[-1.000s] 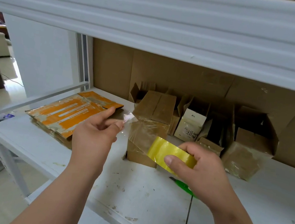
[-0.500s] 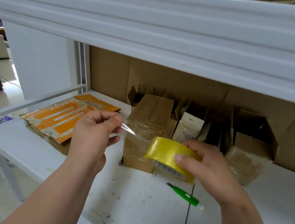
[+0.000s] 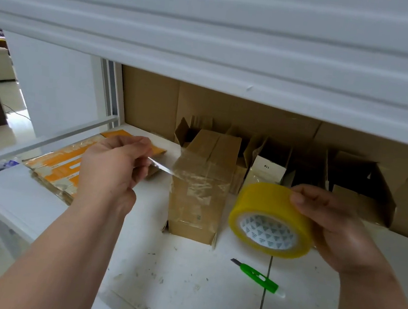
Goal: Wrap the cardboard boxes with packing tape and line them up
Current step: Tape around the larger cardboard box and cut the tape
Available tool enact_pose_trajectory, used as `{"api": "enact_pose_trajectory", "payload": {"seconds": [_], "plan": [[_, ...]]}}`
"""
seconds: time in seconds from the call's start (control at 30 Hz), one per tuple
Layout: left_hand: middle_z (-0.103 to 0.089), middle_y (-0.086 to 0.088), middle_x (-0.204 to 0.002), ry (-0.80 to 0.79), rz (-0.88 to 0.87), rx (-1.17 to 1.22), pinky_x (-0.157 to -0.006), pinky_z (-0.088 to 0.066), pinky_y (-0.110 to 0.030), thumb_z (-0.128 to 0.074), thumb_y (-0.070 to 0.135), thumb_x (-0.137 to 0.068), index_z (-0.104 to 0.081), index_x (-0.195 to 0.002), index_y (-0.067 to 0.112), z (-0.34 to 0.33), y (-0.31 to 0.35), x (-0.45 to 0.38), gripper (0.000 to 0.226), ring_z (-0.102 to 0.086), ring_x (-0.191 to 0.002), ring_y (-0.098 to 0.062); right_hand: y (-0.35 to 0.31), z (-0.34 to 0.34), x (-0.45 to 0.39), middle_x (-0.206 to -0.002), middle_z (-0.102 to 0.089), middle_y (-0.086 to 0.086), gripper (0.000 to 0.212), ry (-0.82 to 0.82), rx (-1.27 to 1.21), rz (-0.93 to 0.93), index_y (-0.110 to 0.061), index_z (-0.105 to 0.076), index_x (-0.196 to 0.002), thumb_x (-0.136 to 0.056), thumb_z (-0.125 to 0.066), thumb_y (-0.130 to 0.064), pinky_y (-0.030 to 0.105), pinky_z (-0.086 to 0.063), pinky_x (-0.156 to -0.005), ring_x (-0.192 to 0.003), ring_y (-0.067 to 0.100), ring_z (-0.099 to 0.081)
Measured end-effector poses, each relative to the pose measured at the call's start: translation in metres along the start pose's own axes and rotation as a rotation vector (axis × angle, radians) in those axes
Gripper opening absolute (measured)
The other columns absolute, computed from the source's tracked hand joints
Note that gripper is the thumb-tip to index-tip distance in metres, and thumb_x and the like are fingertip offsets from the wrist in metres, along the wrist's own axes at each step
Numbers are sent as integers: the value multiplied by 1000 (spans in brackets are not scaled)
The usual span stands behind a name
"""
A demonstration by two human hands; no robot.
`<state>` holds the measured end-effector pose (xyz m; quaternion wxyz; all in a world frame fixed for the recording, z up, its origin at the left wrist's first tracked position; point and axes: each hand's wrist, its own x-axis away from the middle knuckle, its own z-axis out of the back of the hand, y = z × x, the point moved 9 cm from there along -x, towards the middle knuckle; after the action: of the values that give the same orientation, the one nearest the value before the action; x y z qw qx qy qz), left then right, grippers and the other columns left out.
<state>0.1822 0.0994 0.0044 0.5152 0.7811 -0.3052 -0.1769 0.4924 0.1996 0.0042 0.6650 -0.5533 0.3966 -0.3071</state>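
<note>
A tall cardboard box (image 3: 199, 187) stands upright on the white shelf (image 3: 179, 282), its front covered in clear tape. My left hand (image 3: 111, 170) pinches the free end of the clear tape strip (image 3: 162, 166) just left of the box's upper edge. My right hand (image 3: 332, 224) grips a yellow tape roll (image 3: 271, 218) right of the box, the core facing me. Several open cardboard boxes (image 3: 269, 168) sit behind, against the cardboard back wall.
A green utility knife (image 3: 256, 275) lies on the shelf in front of the roll. Flattened orange-printed cartons (image 3: 65, 166) are stacked at the left. The upper shelf beam (image 3: 214, 38) hangs low overhead. The shelf's front edge runs near my forearms.
The roll has swung from in front of the box to its right side, and turned so its core faces me. My left hand still pinches the tape end, now stretched across the box.
</note>
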Motion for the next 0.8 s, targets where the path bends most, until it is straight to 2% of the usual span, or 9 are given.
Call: {"api": "enact_pose_trajectory", "payload": {"seconds": [0.07,0.13,0.2,0.27,0.33,0.4,0.47,0.6,0.8], "plan": [[-66,2,-56,-10,4,-21,-47,-45,-16,-69,2,-87,-65,-76,13,-5,-3,-4,16,-56,-46,-6,-5,7,-5,-74,-65,9,59,79,36,-4,-21,-76,-80,-43,-85,-67,35,-55,-62,-70,24,-65],[-67,2,-57,-9,-2,-43,-54,-47,-18,-70,3,-86,-67,-77,12,-9,-6,-9,13,-59,-50,-8,-6,16,-12,-85,-70,15,42,177,43,-44,-20,-76,-84,-56,-81,-51,46,-56,-73,-79,28,-68],[-68,-1,-60,-1,-17,-68,-58,-46,-22,-71,4,-84,-68,-76,10,-10,-6,-16,11,-58,-51,-10,-5,22,-19,-99,-72,14,42,242,91,-86,-22,-76,-90,-56,-83,-45,49,-56,-85,-95,30,-69],[-67,-3,-60,9,-14,-86,-58,-45,-24,-72,4,-83,-69,-73,9,-11,-9,-22,12,-58,-50,-11,-6,25,-26,-100,-73,7,42,287,131,-116,-29,-77,-92,-56,-84,-50,52,-55,-91,-98,30,-69],[-67,-2,-60,23,11,-101,-53,-44,-22,-73,6,-83,-68,-71,10,-11,-14,-28,13,-60,-50,-11,-4,26,-34,-93,-74,6,24,307,133,-140,-26,-77,-88,-71,-79,-44,50,-56,-88,-93,29,-70],[-68,-1,-61,39,43,-108,-47,-44,-18,-73,8,-83,-67,-71,12,-8,-21,-33,14,-61,-50,-9,-3,25,-42,-87,-73,6,12,302,162,-156,-23,-75,-86,-83,-72,-34,42,-57,-80,-89,29,-70],[-69,-1,-63,43,70,-108,-43,-43,-16,-73,9,-83,-67,-72,12,-5,-28,-38,13,-60,-49,-8,0,24,-48,-89,-71,6,12,299,188,-173,-21,-74,-89,-85,-71,-32,40,-56,-79,-90,28,-69],[-69,-5,-66,49,83,-121,-42,-42,-16,-72,7,-84,-69,-78,7,2,-35,-42,6,-60,-47,-9,9,25,-51,-101,-71,9,22,319,222,-228,-24,-74,-97,-81,-74,-39,48,-55,-88,-96,30,-67],[-69,-6,-66,28,91,-148,-44,-42,-16,-71,5,-84,-68,-75,7,1,-39,-45,10,-58,-48,-10,11,24,-50,-94,-72,11,15,306,227,-233,-21,-75,-90,-84,-71,-33,51,-54,-91,-91,31,-68]]}}
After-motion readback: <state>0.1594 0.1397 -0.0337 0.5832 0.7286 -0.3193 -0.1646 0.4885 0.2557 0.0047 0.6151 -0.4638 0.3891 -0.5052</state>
